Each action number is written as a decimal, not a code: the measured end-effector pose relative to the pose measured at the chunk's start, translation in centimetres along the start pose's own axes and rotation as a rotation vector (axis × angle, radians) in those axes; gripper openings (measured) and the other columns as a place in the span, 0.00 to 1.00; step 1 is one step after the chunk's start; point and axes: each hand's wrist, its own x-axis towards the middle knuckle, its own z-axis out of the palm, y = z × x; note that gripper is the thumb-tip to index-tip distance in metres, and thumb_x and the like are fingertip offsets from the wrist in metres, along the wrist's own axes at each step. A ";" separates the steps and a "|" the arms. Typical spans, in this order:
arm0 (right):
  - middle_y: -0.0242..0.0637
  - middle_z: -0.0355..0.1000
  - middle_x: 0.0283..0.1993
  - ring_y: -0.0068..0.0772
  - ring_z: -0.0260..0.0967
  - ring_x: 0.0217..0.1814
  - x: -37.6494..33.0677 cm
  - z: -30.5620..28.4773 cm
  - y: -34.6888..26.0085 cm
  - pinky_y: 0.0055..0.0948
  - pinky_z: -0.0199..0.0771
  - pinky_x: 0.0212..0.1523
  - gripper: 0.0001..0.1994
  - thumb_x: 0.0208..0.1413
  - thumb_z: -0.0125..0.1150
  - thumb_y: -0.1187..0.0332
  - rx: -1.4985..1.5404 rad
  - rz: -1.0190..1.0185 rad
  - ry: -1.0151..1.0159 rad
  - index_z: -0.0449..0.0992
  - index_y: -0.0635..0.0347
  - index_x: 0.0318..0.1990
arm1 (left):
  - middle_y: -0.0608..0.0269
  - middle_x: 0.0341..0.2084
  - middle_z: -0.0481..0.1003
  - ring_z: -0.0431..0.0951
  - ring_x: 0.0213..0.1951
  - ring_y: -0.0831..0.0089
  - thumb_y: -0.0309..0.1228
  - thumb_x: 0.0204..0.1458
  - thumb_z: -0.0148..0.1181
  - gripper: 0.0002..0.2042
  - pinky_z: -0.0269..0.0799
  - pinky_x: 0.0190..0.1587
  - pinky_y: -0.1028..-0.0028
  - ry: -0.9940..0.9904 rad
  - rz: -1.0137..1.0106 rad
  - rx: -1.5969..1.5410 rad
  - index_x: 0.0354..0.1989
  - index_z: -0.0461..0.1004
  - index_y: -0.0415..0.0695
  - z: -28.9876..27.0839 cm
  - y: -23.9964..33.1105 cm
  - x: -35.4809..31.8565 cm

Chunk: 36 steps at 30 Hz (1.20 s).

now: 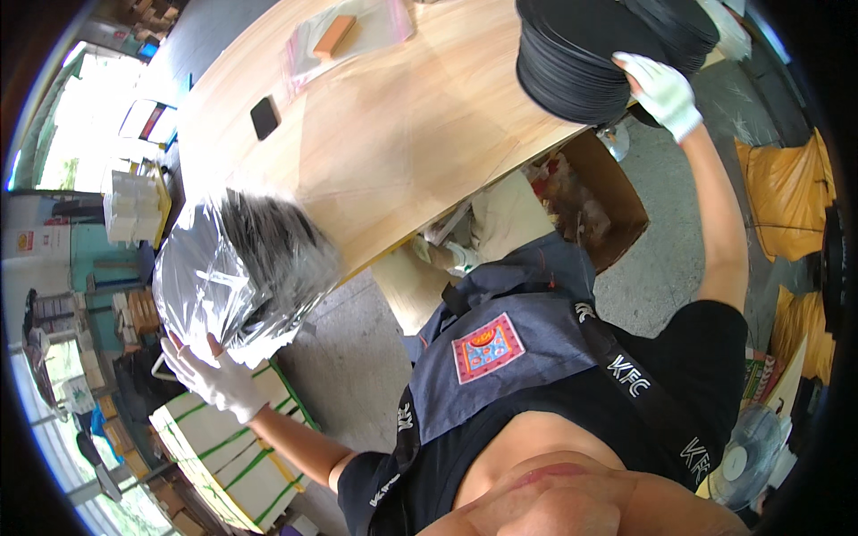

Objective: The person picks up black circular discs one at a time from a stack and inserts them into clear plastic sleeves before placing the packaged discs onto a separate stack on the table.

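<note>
White gloves with bare fingertips cover both my hands. At the left, my left hand [212,375] has its fingers spread against the near edge of a clear plastic bag [201,277] with a stack of thin black round pieces [268,246] inside. That bundle rests at the table's left end. On the far right, my right hand [663,91] lies with outstretched fingers at the rim of a tall stack of black discs [572,67]. Another stack of black discs [684,31] stands right beside it. The undersides of both stacks are hidden.
The pale wooden table [384,134] holds a dark phone [264,118], a flat clear bag [384,27] and an orange-brown block [334,36]. Below its near edge is an open cardboard box [608,192]. Yellow sacks [791,196] and a fan [746,456] stand right; strapped white boxes [237,447], left.
</note>
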 end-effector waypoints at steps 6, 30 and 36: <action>0.41 0.75 0.36 0.33 0.71 0.29 -10.0 3.5 2.6 0.29 0.71 0.32 0.26 0.54 0.58 0.48 0.306 1.283 0.157 0.70 0.57 0.53 | 0.50 0.58 0.65 0.61 0.61 0.49 0.30 0.46 0.58 0.25 0.52 0.64 0.51 -0.133 0.356 -0.788 0.57 0.66 0.45 3.1 14.8 -2.2; 0.41 0.74 0.25 0.43 0.73 0.25 5.0 7.8 -17.1 0.38 0.71 0.23 0.09 0.54 0.60 0.62 0.660 0.349 -0.022 0.70 0.49 0.41 | 0.74 0.22 0.67 0.64 0.27 0.84 0.21 0.47 0.65 0.09 0.62 0.32 0.82 -0.669 -0.338 -1.623 0.31 0.68 0.43 20.9 27.1 2.0; 0.38 0.73 0.21 0.38 0.73 0.24 1.0 9.3 -17.4 0.35 0.70 0.25 0.15 0.55 0.57 0.63 0.696 0.382 -0.051 0.75 0.59 0.47 | 0.58 0.39 0.75 0.73 0.39 0.75 0.25 0.47 0.65 0.22 0.70 0.43 0.73 -0.580 -0.466 -1.507 0.49 0.64 0.41 17.6 30.7 1.0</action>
